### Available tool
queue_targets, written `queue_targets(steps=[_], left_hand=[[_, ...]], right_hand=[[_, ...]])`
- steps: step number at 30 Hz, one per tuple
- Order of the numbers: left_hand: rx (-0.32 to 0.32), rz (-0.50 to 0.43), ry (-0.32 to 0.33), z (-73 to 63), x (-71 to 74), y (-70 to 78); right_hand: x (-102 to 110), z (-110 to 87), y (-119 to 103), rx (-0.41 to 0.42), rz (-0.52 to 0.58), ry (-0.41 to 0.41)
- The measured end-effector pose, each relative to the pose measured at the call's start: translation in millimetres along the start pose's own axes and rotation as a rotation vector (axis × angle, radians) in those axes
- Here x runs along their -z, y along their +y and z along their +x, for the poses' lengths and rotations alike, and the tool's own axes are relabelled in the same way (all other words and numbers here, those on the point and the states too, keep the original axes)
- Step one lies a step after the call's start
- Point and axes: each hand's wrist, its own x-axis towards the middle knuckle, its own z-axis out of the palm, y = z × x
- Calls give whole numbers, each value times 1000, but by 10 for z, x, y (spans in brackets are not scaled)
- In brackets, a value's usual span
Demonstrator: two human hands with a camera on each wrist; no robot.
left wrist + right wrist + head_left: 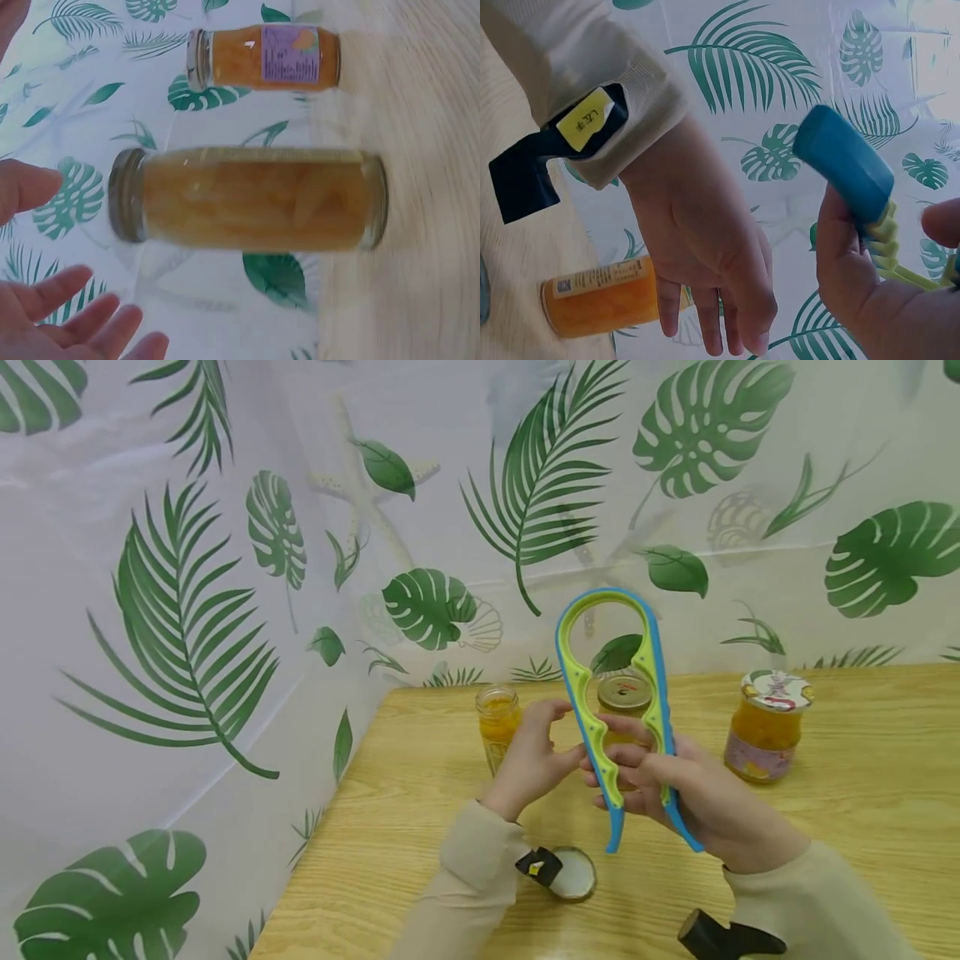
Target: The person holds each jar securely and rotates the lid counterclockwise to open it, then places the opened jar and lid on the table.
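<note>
Jar opener [579, 693], blue outside and yellow-green inside, is held raised above the table, loop end uppermost and the two notched handles pointing down. Grip confirmed: the right hand [697, 802] grasps it by the handles, with the thumb across the front of one handle and fingers behind the other. Left hand [534, 760] is released, thumb and fingers apart, just beside the opener's left handle; contact between the two hands cannot be determined.

Directly behind the opener, as seen from the head, stands a tall lidded jar [262, 199], upright, with a gold-coloured cap and yellowish contents. Beyond the left hand, and partly hidden by it, stands an unlidded jar [498, 720] with orange contents. Well to the right, a shorter jar [765, 727] stands upright with a patterned white lid and a purple label.

Nearer the person, a loose lid [576, 874] lies pale face up beside the left sleeve [480, 852]. All rest on the wood-grain table [862, 827], which meets a leaf-print sheet [450, 527] behind.
</note>
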Motion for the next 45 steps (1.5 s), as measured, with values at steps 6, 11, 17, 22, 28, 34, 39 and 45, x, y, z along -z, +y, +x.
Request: queue_targets(steps=[6, 11, 17, 22, 28, 34, 39, 45], left_hand=[[79, -15, 50, 169, -281, 89], [155, -125, 53, 263, -463, 111], [170, -207, 81, 293, -566, 63], [242, -263, 79, 318, -613, -12], [261, -300, 66, 345, -651, -58], [267, -270, 70, 357, -674, -61], [261, -230, 72, 358, -674, -72], [197, -175, 45, 367, -631, -108]], right_hand=[[168, -126, -16, 36, -155, 75], [272, -217, -75, 23, -397, 211], [273, -242, -146, -16, -637, 285], [265, -243, -192, 27, -794, 322], [269, -236, -230, 59, -924, 396], [254, -243, -266, 0, -1095, 469], [240, -245, -263, 27, -1252, 505], [235, -195, -271, 88, -1393, 515]])
